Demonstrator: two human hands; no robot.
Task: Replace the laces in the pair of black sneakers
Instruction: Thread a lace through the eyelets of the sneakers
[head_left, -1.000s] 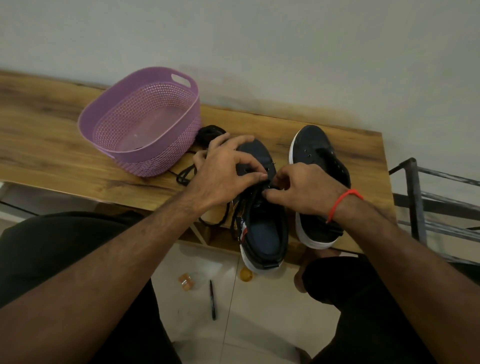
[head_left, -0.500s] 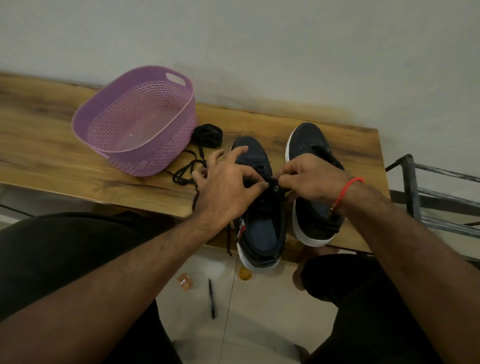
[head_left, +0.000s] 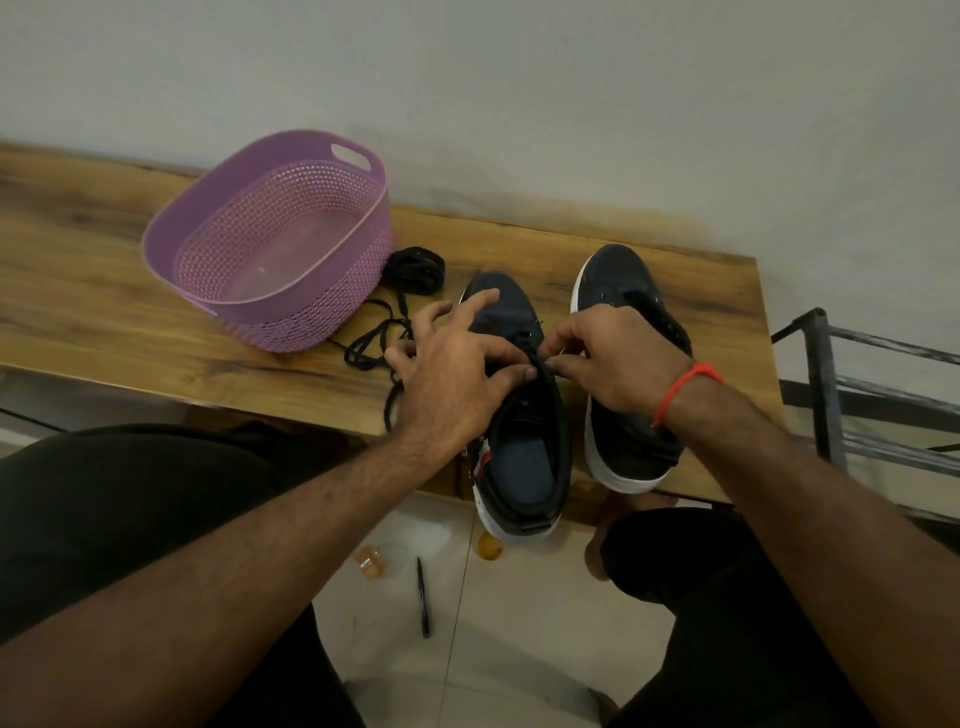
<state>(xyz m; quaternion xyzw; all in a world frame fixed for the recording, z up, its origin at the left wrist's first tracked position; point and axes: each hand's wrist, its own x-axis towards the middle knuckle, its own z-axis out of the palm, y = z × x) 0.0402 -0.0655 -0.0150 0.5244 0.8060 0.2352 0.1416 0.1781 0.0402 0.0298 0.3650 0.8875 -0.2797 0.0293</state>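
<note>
Both hands have shifted toe-ward along the shoe since the earlier frame. One purple basket (head_left: 270, 244) near the bench's (head_left: 104, 291) back edge; one coiled lace (head_left: 415, 270) beside it, another lace (head_left: 374, 345) trailing over the front edge. Left hand (head_left: 457, 374) and right hand (head_left: 618, 358) pinch lace at the left shoe (head_left: 524, 415). Two shoes; right shoe (head_left: 623, 291) touching alongside. One pen (head_left: 423, 597) on floor.
</note>
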